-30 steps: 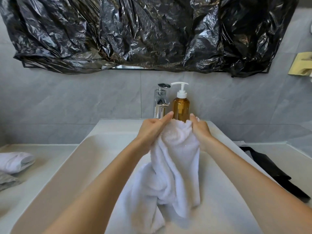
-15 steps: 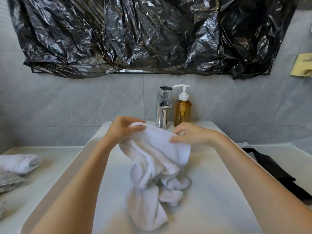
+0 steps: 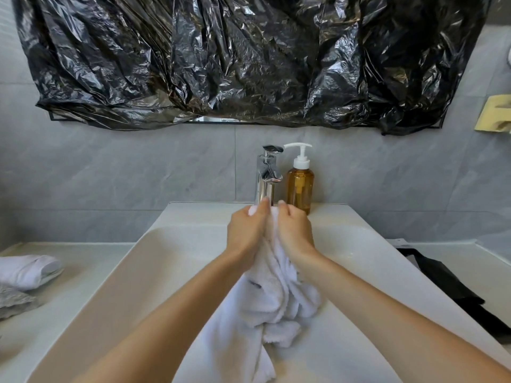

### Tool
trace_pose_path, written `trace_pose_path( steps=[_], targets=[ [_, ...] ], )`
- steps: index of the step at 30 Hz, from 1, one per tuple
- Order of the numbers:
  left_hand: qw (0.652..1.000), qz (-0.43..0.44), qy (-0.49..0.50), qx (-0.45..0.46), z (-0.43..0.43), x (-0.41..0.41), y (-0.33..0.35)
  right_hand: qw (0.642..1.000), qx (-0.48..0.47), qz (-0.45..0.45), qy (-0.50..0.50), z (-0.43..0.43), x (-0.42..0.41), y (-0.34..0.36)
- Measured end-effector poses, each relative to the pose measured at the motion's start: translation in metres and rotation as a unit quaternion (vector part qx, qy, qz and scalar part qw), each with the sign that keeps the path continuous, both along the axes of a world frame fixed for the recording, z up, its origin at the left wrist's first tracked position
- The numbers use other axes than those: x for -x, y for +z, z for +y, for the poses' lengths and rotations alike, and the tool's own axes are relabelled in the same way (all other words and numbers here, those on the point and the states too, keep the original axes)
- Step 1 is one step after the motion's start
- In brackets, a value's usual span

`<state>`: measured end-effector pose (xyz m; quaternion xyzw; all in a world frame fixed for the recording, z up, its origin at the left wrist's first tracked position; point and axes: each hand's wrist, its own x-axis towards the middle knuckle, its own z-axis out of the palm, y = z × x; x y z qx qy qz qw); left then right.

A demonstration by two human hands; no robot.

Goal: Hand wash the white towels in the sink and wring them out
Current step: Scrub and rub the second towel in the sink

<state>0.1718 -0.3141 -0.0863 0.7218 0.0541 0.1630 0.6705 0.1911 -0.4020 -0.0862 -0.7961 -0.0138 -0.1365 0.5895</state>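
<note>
White towel point(image 3: 272, 297) hangs bunched over the sink point(image 3: 171, 258), just in front of the faucet point(image 3: 266, 175); left hand point(image 3: 246, 233) and right hand point(image 3: 294, 230) grip its top, fingers hidden behind cloth, its lower end cut off

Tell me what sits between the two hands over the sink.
In the head view, the bunched top of the white towel fills the gap between the left hand and right hand; both grip it.
</note>
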Motion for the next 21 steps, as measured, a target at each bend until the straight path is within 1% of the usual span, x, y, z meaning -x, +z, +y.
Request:
trace_pose_path(
  steps=[2, 3, 4, 6, 8, 10, 12, 14, 15, 16, 18, 20, 21],
  targets=[
    [0.999, 0.007, -0.037, -0.003, -0.016, 0.005, -0.004, 0.997, -0.012, 0.041, -0.059, -0.01, -0.009, 0.001],
    [0.999, 0.003, -0.04, -0.013, -0.023, 0.006, -0.006, 0.996, -0.012, 0.05, -0.071, -0.014, -0.01, 0.0],
    [0.999, -0.001, -0.023, -0.037, -0.025, 0.007, -0.006, 0.996, -0.001, 0.053, -0.071, -0.015, -0.009, -0.002],
    [0.995, -0.007, 0.054, -0.083, -0.017, 0.005, -0.006, 0.997, 0.045, 0.045, -0.041, -0.009, -0.003, -0.006],
    [0.992, 0.007, 0.114, -0.059, -0.001, -0.001, -0.006, 0.998, 0.063, 0.022, 0.0, 0.006, 0.004, -0.006],
    [0.992, 0.028, 0.122, 0.002, 0.006, -0.001, -0.007, 0.997, 0.072, 0.006, 0.018, 0.015, 0.003, -0.004],
    [0.997, 0.033, 0.065, 0.032, -0.002, 0.003, -0.007, 0.999, 0.053, 0.011, 0.002, 0.01, -0.004, -0.003],
    [0.998, 0.041, -0.004, 0.036, -0.016, 0.006, -0.008, 0.999, 0.039, 0.021, -0.027, -0.003, -0.008, -0.003],
    [0.998, 0.045, -0.015, 0.032, -0.018, 0.006, -0.008, 0.998, 0.05, 0.021, -0.036, -0.007, -0.006, -0.004],
    [0.999, 0.042, -0.006, 0.025, -0.017, 0.003, -0.008, 0.997, 0.064, 0.016, -0.035, -0.008, -0.002, -0.005],
    [0.997, 0.032, 0.063, 0.012, -0.004, -0.004, -0.009, 0.997, 0.075, -0.003, -0.003, 0.001, 0.008, -0.004],
    [0.991, 0.04, 0.122, 0.041, 0.012, -0.009, -0.01, 0.995, 0.091, -0.015, 0.033, 0.018, 0.017, 0.001],
    [0.988, 0.046, 0.129, 0.065, 0.015, -0.011, -0.011, 0.994, 0.099, -0.018, 0.038, 0.023, 0.02, 0.003]
  ],
)
